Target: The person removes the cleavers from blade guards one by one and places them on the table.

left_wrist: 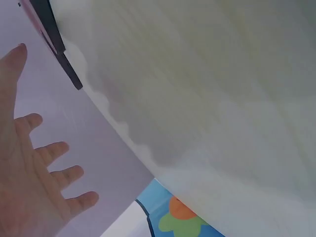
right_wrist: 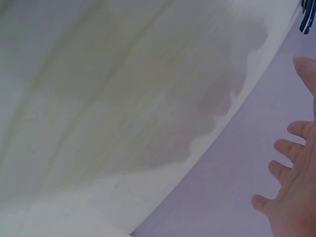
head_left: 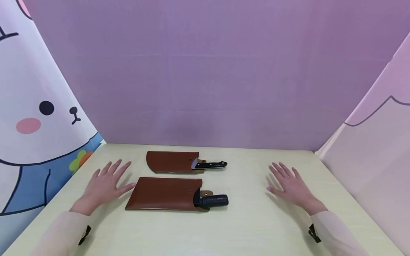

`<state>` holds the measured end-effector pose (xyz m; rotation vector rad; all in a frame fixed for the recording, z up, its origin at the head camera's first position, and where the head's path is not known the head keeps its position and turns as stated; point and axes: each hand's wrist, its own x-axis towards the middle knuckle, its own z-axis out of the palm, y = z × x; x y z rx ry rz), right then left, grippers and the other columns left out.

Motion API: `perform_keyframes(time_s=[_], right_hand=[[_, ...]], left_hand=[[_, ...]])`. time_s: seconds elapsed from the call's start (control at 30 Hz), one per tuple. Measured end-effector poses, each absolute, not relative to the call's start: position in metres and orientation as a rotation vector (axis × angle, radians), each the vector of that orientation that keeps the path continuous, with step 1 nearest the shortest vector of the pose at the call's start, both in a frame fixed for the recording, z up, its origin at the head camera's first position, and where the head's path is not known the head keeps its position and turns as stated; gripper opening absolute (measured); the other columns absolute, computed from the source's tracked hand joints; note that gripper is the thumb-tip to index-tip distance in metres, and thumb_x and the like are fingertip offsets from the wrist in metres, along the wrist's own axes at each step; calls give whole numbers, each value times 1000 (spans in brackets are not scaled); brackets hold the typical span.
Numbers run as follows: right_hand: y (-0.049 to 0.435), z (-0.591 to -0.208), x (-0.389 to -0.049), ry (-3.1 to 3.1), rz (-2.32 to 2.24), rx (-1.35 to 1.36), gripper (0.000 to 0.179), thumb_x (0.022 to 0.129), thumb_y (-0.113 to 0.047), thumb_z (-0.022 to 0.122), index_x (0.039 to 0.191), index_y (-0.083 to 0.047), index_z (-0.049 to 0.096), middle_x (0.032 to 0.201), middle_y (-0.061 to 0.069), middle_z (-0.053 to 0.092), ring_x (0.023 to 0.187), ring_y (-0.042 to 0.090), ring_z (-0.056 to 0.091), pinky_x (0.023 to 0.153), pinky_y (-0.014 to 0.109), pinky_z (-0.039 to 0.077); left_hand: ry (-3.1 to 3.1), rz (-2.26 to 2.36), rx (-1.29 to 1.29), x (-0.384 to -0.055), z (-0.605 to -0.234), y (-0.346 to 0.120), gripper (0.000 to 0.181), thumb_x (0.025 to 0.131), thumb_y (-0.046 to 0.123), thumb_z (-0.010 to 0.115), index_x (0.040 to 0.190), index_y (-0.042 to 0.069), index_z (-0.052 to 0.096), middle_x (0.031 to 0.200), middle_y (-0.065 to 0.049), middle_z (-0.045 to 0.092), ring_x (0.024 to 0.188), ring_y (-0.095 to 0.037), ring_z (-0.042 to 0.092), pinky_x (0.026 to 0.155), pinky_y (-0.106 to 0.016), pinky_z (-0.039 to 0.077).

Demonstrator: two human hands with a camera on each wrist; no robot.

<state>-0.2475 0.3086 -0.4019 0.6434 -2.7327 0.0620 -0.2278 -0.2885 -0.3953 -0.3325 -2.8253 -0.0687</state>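
Two knives lie on the table in brown leather sheaths, handles toward the right. The farther sheath [head_left: 173, 162] has a rounded left end, and a slim black riveted knife handle [head_left: 213, 165] sticks out of it. From the nearer, wider sheath [head_left: 163, 193] comes a thick black knife handle [head_left: 214, 201]; both blades are mostly hidden. My left hand [head_left: 104, 186] is spread at the left, its thumb tip close to the nearer sheath; whether they touch I cannot tell. Well right of the handles, my right hand [head_left: 293, 188] has its fingers extended and holds nothing.
The pale wooden table [head_left: 243, 227] ends at a purple backdrop [head_left: 205, 71]. A cartoon-printed cloth [head_left: 38, 81] slopes along the left side, and a pink and white cloth [head_left: 378, 142] along the right.
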Motion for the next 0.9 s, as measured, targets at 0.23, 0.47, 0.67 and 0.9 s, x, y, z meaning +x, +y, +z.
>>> perform_keyframes(time_s=[0.23, 0.47, 0.67, 0.9], right_hand=[[301, -403, -247, -2697, 11, 712, 68, 83, -43, 61, 135, -3, 42, 139, 17, 41, 129, 38, 35, 100, 58, 26], [295, -404, -247, -2644, -11, 787, 66, 81, -41, 63, 132, -3, 45, 135, 16, 47, 125, 38, 40, 98, 56, 31], [287, -404, -247, -2599, -5, 862, 63, 80, -39, 65, 130, -4, 48, 131, 14, 51, 122, 36, 44, 98, 54, 32], [276, -404, -247, -2526, -11, 952, 61, 77, -36, 69, 125, -3, 53, 125, 14, 56, 116, 35, 49, 94, 53, 36]], left_hand=[[-2827, -13, -392, -229, -399, -283, 78, 79, 63, 53, 140, 19, 35, 139, -21, 39, 125, -48, 33, 94, -68, 26], [-2821, 13, -456, -229, -399, -274, 77, 78, 64, 54, 138, 19, 39, 135, -19, 44, 123, -47, 38, 93, -65, 33], [-2807, 16, -511, -230, -401, -270, 76, 77, 65, 54, 137, 20, 42, 133, -17, 48, 121, -44, 42, 91, -63, 35], [-2807, 13, -553, -234, -406, -267, 76, 76, 67, 54, 136, 20, 44, 132, -16, 49, 120, -41, 44, 91, -61, 36]])
